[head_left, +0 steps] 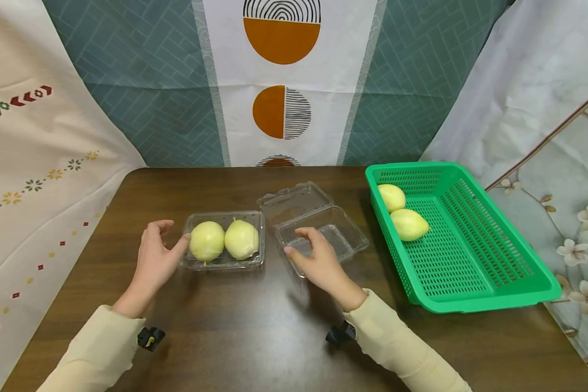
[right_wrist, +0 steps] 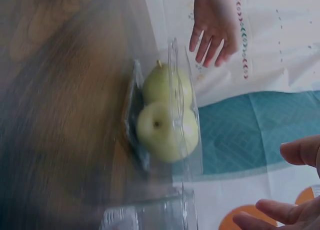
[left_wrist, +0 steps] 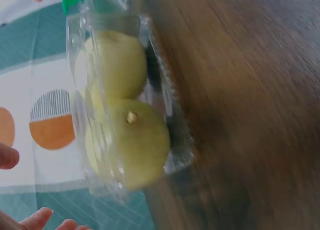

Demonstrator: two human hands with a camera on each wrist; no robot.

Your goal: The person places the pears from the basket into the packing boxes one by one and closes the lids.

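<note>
A clear plastic clamshell box (head_left: 235, 265) with its lid closed holds two yellow-green pears (head_left: 207, 241), side by side. At its left end is my left hand (head_left: 155, 256), fingers loosely bent and holding nothing; the left wrist view shows its fingers (left_wrist: 37, 219) apart from the box. A second clear clamshell box (head_left: 340, 235) stands with its lid (head_left: 294, 203) folded back, no fruit in it. Over its near left side hovers my right hand (head_left: 319, 262), thumb and fingers spread with nothing between them. Whether it touches that box's rim is hard to tell.
To the right is a green plastic basket (head_left: 463, 261) with two more pears (head_left: 409, 225) against its left wall. A patterned cloth (head_left: 166, 109) hangs behind the brown wooden table (head_left: 255, 326). Light cloths drape along both sides.
</note>
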